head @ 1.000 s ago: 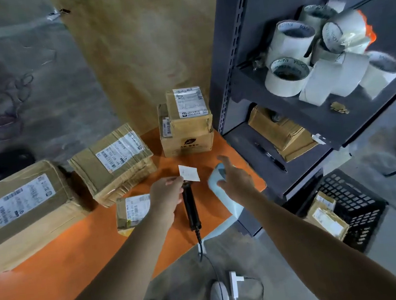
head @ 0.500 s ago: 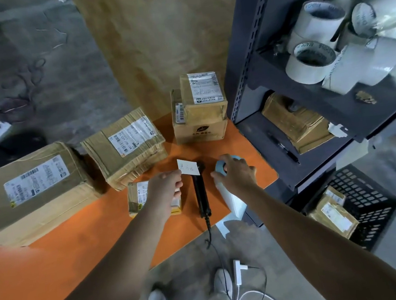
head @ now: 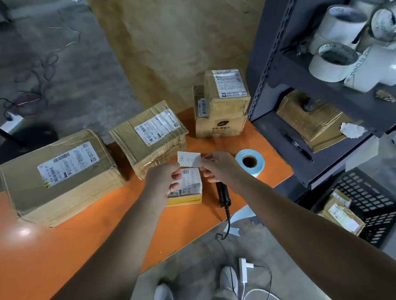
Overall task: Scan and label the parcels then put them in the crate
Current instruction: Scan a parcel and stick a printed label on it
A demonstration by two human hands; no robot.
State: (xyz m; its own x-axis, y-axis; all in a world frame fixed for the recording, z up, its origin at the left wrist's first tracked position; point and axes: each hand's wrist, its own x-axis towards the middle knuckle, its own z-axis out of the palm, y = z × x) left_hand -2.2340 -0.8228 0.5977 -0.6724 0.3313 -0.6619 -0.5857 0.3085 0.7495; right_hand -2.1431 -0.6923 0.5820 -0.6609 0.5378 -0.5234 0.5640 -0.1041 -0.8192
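White label (head: 189,159) pinched at 2 ends by left hand (head: 162,181) and right hand (head: 220,169), seemingly above small parcel (head: 190,190).

Left hand (head: 163,179) and right hand (head: 219,167) pinch small white paper label (head: 189,158) above small taped cardboard parcel (head: 188,188) on orange table (head: 52,246).

Arms extended forward, left grip (head: 163,180) and right grip (head: 220,168) close together, each pinching label (head: 189,158)
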